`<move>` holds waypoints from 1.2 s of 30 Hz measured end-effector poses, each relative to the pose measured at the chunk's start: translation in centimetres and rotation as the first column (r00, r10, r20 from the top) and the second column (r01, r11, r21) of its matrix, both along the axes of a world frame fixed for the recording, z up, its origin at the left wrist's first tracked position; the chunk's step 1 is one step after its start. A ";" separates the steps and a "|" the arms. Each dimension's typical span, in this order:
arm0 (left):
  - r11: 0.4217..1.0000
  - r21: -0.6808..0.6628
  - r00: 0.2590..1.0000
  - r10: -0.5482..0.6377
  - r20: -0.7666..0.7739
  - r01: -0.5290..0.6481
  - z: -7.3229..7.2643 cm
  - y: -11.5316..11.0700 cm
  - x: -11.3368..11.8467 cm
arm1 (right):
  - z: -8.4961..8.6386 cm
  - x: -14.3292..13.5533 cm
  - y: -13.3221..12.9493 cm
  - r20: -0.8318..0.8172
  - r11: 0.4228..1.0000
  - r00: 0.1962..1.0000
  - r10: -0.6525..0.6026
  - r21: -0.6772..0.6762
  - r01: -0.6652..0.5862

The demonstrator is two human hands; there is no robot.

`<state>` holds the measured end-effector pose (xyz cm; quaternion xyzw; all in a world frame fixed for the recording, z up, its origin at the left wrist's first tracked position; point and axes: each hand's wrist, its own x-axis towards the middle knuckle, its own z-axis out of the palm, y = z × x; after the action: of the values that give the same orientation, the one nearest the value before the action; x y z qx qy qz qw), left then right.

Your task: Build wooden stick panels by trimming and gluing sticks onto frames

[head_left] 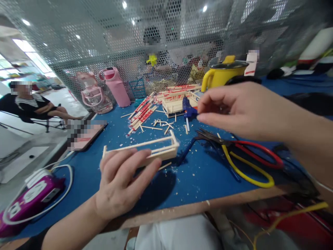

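My left hand [122, 180] grips a small rectangular frame of thin wooden sticks [162, 152], with short posts at its ends; my fingers cover part of its near side. My right hand [234, 107] hovers above the table, fingers curled and thumb apart from them. Just left of its fingertips is a blue glue gun [186, 106] with a whitish glue stick jutting from it; whether they touch is unclear. Behind the gun sits a tray-like stick structure [173, 104]. Below my right hand lie scissors with one red and one yellow handle [229, 163].
Bundled sticks in red-and-white wrapping [143, 116] and loose cut pieces [162, 123] lie mid-table. A pink bottle [118, 86], a clear jug [97, 99] and a yellow pot [223, 74] stand by the mesh screen. A phone [88, 137] and purple power strip [39, 196] are left. A person sits beyond.
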<state>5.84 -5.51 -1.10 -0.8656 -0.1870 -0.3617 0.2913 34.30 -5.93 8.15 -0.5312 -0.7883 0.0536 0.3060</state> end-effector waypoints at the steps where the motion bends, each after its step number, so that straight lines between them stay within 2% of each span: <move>1: 0.998 0.001 0.998 0.065 0.022 -0.065 0.4 0.1 0.0 | -0.3 0.2 -0.9 0.068 1.000 0.998 -0.018 -0.007 0.019; 4: 0.952 -0.148 0.964 0.263 -0.048 -0.267 2.0 1.8 0.3 | -2.0 1.1 -3.4 0.245 0.985 0.965 -0.095 -0.119 0.127; 6: 0.876 -0.325 0.934 0.329 -0.135 -0.356 3.1 4.2 0.6 | -3.6 2.0 -4.6 0.290 0.949 0.943 -0.160 -0.218 0.228; 9: 0.775 -0.551 0.946 0.195 -0.257 -0.310 3.7 8.8 0.9 | -5.9 3.3 -5.6 0.370 0.867 0.893 -0.255 -0.321 0.381; 11: 0.713 -0.631 0.940 0.120 -0.319 -0.306 3.5 11.2 0.9 | -7.2 4.0 -5.6 0.407 0.863 0.865 -0.294 -0.277 0.423; 13: 0.728 -0.624 0.954 0.154 -0.258 -0.286 3.2 12.1 1.0 | -8.1 4.6 -5.5 0.412 0.876 0.858 -0.308 -0.228 0.424; 15: 0.775 -0.573 0.963 0.243 -0.119 -0.267 3.0 11.0 1.0 | -8.6 5.1 -5.4 0.408 0.883 0.859 -0.310 -0.212 0.419; 16: 0.786 -0.559 0.959 0.276 -0.061 -0.262 3.0 9.9 1.1 | -8.8 5.4 -5.4 0.413 0.882 0.853 -0.317 -0.201 0.425; 17: 0.774 -0.578 0.959 0.276 -0.059 -0.259 2.9 8.4 1.1 | -8.8 5.6 -5.5 0.426 0.879 0.839 -0.338 -0.177 0.443; 18: 0.735 -0.626 0.963 0.240 -0.121 -0.261 2.9 6.8 1.2 | -8.8 5.7 -5.6 0.447 0.869 0.817 -0.364 -0.154 0.471; 20: 0.610 -0.724 0.945 0.164 -0.282 -0.322 2.4 3.8 1.3 | -8.7 6.0 -6.0 0.494 0.842 0.776 -0.392 -0.147 0.519; 23: 0.510 -0.795 0.941 0.101 -0.324 -0.328 1.1 1.0 1.4 | -8.1 6.0 -6.7 0.498 0.840 0.802 -0.331 -0.231 0.490; 27: 0.493 -0.827 0.959 0.072 -0.273 -0.272 -0.5 0.6 1.5 | -7.2 5.3 -7.0 0.409 0.858 0.855 -0.319 -0.260 0.444; 31: 0.496 -0.846 0.980 0.128 -0.153 -0.197 0.2 0.3 1.2 | -6.6 5.0 -7.2 0.391 0.829 0.826 -0.406 -0.223 0.513; 34: 0.396 -0.917 0.976 0.214 0.038 -0.051 1.3 -1.0 0.8 | -6.6 5.0 -7.8 0.368 0.785 0.773 -0.517 -0.158 0.599; 36: 0.289 -0.950 0.954 0.234 0.190 0.118 1.5 -2.1 0.8 | -6.8 4.9 -8.2 0.291 0.792 0.804 -0.519 -0.191 0.580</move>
<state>6.67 -7.64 0.40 -0.7960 -0.4379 -0.2913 -0.2998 39.16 -14.13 1.31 -0.7774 -0.6126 0.0087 0.1421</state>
